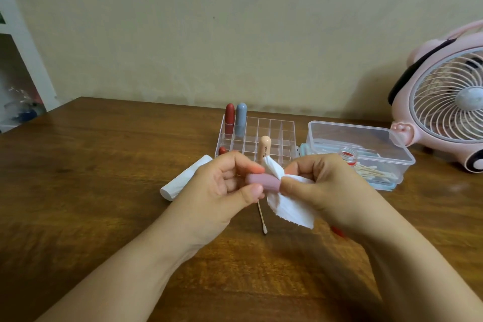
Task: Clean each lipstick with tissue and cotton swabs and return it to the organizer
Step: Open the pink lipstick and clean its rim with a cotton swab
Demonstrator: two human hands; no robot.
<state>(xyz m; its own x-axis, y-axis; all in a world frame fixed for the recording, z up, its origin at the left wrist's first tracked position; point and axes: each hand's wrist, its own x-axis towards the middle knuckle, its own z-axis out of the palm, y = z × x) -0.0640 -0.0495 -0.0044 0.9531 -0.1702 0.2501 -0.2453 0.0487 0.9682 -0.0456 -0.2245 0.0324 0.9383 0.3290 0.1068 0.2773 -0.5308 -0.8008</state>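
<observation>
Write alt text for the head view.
The left hand holds a mauve lipstick while the right hand wipes it with a white tissue. Behind stands a clear organizer holding four lipsticks; a cotton swab lies on the wooden table.

Behind the grip: organizer (pixel 271 136), lipsticks (pixel 230 117) in it. Left: tissue roll (pixel 183 183). Right: swab box (pixel 366 149). Below: cotton swab (pixel 262 219) on table (pixel 91 178).
</observation>
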